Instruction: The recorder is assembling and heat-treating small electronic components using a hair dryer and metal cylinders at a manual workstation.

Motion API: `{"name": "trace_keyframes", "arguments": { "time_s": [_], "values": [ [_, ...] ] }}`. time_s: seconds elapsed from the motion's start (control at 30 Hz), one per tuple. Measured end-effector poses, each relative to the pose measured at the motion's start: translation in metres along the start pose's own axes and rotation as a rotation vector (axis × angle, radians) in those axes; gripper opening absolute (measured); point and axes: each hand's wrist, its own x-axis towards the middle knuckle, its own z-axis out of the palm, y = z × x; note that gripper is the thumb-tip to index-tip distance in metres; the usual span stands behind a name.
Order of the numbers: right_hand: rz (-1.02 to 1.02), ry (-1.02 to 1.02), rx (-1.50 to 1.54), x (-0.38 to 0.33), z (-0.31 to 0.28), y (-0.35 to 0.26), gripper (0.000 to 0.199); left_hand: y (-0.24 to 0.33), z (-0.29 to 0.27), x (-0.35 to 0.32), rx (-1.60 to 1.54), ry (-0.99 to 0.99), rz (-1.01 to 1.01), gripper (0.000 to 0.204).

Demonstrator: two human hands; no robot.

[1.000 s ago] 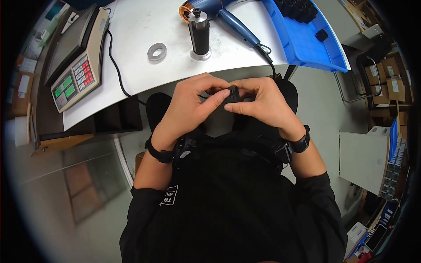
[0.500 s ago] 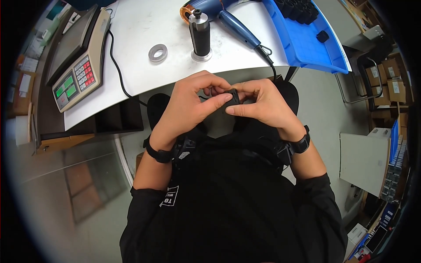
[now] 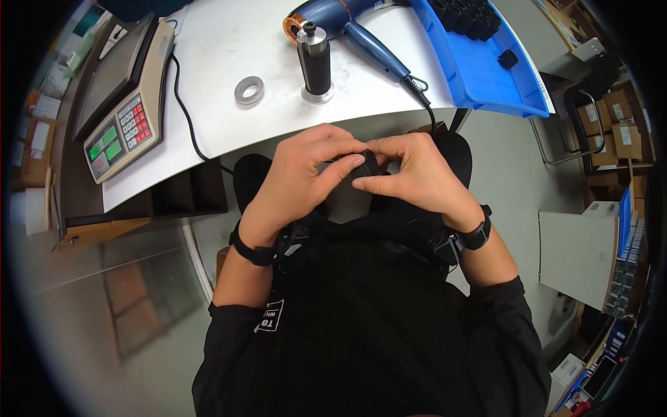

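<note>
White table (image 3: 215, 66), dryer (image 3: 374, 48) beyond black piece (image 3: 368, 165)

The piece (image 3: 369, 165) within the grip is black, the tabletop (image 3: 208, 90) beyond it white, the tray (image 3: 479, 76) farther right blue.

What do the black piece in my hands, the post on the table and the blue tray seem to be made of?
Black piece: perhaps rubber or plastic; dark and dull, partly hidden.
Post: probably metal at top and base, silvery with highlights; its black middle looks matte, maybe rubber or foam.
Blue tray: likely moulded plastic, smooth and evenly coloured.
</note>
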Motion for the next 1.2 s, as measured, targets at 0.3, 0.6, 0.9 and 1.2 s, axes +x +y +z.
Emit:
{"name": "trace_keyframes", "arguments": {
  "time_s": [0.3,0.6,0.9,1.2],
  "values": [
    [-0.001,0.002,0.068,0.0,0.002,0.002,0.049,0.003,0.004,0.001,0.154,0.046,0.074,0.018],
    [-0.006,-0.03,0.114,0.001,0.004,0.006,0.047,0.001,0.002,0.002,0.069,0.009,0.01,0.014],
    [0.037,-0.041,0.51,0.002,0.007,0.017,0.04,0.0,0.006,-0.001,-0.019,0.13,0.093,0.033],
    [0.017,-0.092,0.799,0.007,0.009,0.03,0.029,-0.012,0.036,0.009,0.116,0.232,0.396,0.044]
  ]
}}
